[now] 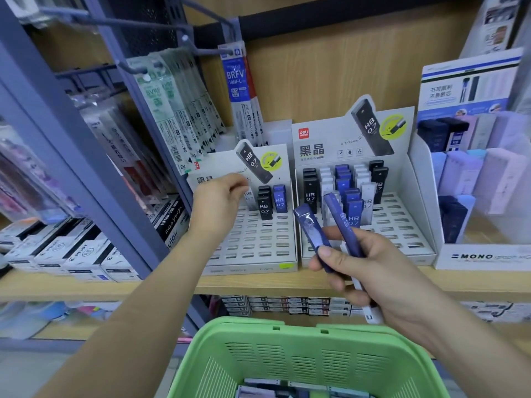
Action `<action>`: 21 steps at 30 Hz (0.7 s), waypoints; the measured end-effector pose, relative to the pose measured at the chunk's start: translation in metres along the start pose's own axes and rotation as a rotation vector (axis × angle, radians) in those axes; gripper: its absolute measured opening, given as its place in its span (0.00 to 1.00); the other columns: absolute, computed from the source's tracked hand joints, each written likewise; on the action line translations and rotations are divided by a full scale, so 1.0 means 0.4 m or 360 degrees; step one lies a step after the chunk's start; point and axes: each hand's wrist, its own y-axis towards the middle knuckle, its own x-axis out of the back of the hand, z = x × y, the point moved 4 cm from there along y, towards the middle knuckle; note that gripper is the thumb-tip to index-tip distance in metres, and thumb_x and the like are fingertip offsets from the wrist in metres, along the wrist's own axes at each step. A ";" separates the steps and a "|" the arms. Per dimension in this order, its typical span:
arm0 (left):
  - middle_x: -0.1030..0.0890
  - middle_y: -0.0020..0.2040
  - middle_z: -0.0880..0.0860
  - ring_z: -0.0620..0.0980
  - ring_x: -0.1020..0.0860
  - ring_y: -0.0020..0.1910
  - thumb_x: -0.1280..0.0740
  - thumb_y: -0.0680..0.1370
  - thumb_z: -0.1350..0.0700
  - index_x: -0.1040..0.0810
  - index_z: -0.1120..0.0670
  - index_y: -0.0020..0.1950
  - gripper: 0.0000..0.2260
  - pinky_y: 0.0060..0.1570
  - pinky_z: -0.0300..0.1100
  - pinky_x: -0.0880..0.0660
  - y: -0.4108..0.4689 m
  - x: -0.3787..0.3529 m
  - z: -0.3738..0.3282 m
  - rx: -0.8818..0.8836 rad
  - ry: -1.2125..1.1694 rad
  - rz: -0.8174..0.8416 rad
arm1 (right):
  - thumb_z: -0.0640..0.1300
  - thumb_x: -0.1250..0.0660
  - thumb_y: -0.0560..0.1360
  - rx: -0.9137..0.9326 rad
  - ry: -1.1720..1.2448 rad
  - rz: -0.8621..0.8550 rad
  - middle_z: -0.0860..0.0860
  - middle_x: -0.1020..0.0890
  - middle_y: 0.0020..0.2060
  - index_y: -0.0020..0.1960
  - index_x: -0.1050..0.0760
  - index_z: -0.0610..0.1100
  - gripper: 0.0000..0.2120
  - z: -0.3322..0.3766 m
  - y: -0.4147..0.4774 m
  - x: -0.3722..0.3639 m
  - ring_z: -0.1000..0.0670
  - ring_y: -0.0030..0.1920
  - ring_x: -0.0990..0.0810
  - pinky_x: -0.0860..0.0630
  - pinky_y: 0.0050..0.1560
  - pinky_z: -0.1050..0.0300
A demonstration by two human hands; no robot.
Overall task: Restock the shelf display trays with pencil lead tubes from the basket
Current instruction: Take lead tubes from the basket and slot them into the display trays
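Bare forearms (161, 282), left hand (219, 196), right hand (385, 274)

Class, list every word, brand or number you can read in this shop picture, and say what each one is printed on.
"HB 0.7": black tubes in the left tray.
"deli", "黑晶": right tray's backboard.
"BRFV -10MF-L": hanging blue packet.
"MONO graph": white display box.
"PILOT": white boxes, lower left.
"HFMA-50R": black box.
Too blurred: small print on the blue tubes in the right hand; lower-shelf boxes.

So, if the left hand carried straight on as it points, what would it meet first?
Likely the white lead tube standing in the left grey slotted display tray, right beside the left hand; depth is unclear.
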 end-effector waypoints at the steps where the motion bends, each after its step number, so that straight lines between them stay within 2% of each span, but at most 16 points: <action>1: 0.16 0.44 0.52 0.50 0.21 0.45 0.31 0.76 0.61 0.16 0.56 0.50 0.05 0.50 0.35 0.30 -0.005 -0.002 -0.004 -0.0112 0.0094 -0.0003 | 0.37 0.32 0.76 -0.0001 0.0008 0.0002 0.44 0.16 0.37 0.56 0.26 0.46 0.11 0.002 -0.002 -0.001 0.52 0.25 0.30 0.40 0.20 0.66; 3: 0.17 0.47 0.52 0.54 0.22 0.49 0.31 0.77 0.60 0.16 0.55 0.52 0.07 0.50 0.38 0.31 -0.010 -0.008 0.000 -0.0279 0.0288 -0.0009 | 0.38 0.32 0.76 -0.0005 0.0004 0.0013 0.44 0.16 0.36 0.56 0.26 0.46 0.11 0.004 -0.005 -0.004 0.53 0.24 0.31 0.40 0.20 0.66; 6: 0.20 0.51 0.49 0.53 0.26 0.55 0.35 0.79 0.58 0.17 0.49 0.56 0.10 0.53 0.43 0.28 0.003 -0.001 0.006 -0.0126 0.0509 0.0125 | 0.40 0.33 0.76 0.0019 0.0001 0.0029 0.44 0.16 0.35 0.56 0.25 0.47 0.09 0.008 -0.012 -0.008 0.53 0.23 0.33 0.41 0.20 0.66; 7: 0.21 0.52 0.48 0.51 0.25 0.53 0.36 0.78 0.58 0.17 0.49 0.55 0.10 0.52 0.43 0.27 0.009 0.007 -0.008 -0.0053 0.0514 0.0171 | 0.40 0.33 0.77 0.0030 0.0005 0.0023 0.44 0.17 0.35 0.55 0.25 0.47 0.08 0.010 -0.013 -0.006 0.53 0.23 0.33 0.41 0.20 0.66; 9: 0.18 0.47 0.48 0.45 0.22 0.43 0.34 0.78 0.58 0.16 0.51 0.51 0.07 0.44 0.37 0.27 0.019 0.030 -0.061 0.0059 0.0258 0.0236 | 0.40 0.33 0.77 0.0043 0.0021 0.0001 0.45 0.17 0.35 0.55 0.25 0.47 0.08 0.014 -0.015 0.000 0.53 0.23 0.34 0.41 0.21 0.66; 11: 0.17 0.39 0.49 0.44 0.24 0.33 0.32 0.78 0.57 0.16 0.53 0.49 0.05 0.36 0.34 0.26 0.005 0.043 -0.138 0.0256 -0.0406 0.0536 | 0.40 0.33 0.77 0.0051 0.0036 -0.0016 0.45 0.17 0.34 0.56 0.25 0.47 0.09 0.017 -0.015 0.007 0.54 0.22 0.35 0.41 0.21 0.66; 12: 0.16 0.38 0.51 0.45 0.24 0.32 0.32 0.77 0.55 0.16 0.54 0.49 0.06 0.35 0.36 0.25 -0.011 0.042 -0.180 0.0304 -0.0666 0.0785 | 0.40 0.33 0.77 0.0059 0.0036 -0.0021 0.45 0.17 0.34 0.56 0.25 0.47 0.09 0.018 -0.013 0.009 0.54 0.22 0.35 0.41 0.21 0.66; 13: 0.16 0.39 0.53 0.47 0.24 0.33 0.33 0.77 0.51 0.17 0.55 0.51 0.10 0.35 0.37 0.24 -0.026 0.036 -0.216 0.0282 -0.0762 0.1028 | 0.41 0.33 0.76 0.0069 0.0031 -0.0028 0.45 0.17 0.34 0.56 0.25 0.47 0.09 0.019 -0.012 0.011 0.54 0.22 0.35 0.41 0.21 0.66; 15: 0.17 0.38 0.53 0.46 0.23 0.33 0.33 0.74 0.49 0.18 0.55 0.54 0.14 0.35 0.38 0.23 -0.052 0.024 -0.267 0.0186 -0.0758 0.1329 | 0.41 0.32 0.77 0.0091 0.0022 -0.0051 0.45 0.18 0.34 0.55 0.24 0.47 0.08 0.020 -0.010 0.014 0.54 0.21 0.35 0.41 0.21 0.66; 18: 0.19 0.34 0.52 0.45 0.21 0.32 0.31 0.75 0.59 0.18 0.57 0.52 0.07 0.36 0.36 0.22 -0.053 0.014 -0.292 0.0159 -0.0826 0.1269 | 0.44 0.33 0.77 0.0106 -0.0014 -0.0083 0.46 0.18 0.33 0.53 0.24 0.48 0.05 0.027 -0.010 0.025 0.53 0.22 0.35 0.41 0.21 0.66; 21: 0.18 0.36 0.54 0.46 0.19 0.35 0.32 0.75 0.65 0.18 0.58 0.51 0.07 0.41 0.38 0.19 -0.046 0.013 -0.297 0.0188 -0.0985 0.1109 | 0.51 0.34 0.76 0.0094 -0.0007 -0.0103 0.47 0.20 0.31 0.51 0.24 0.48 0.08 0.043 -0.019 0.048 0.53 0.23 0.35 0.41 0.21 0.66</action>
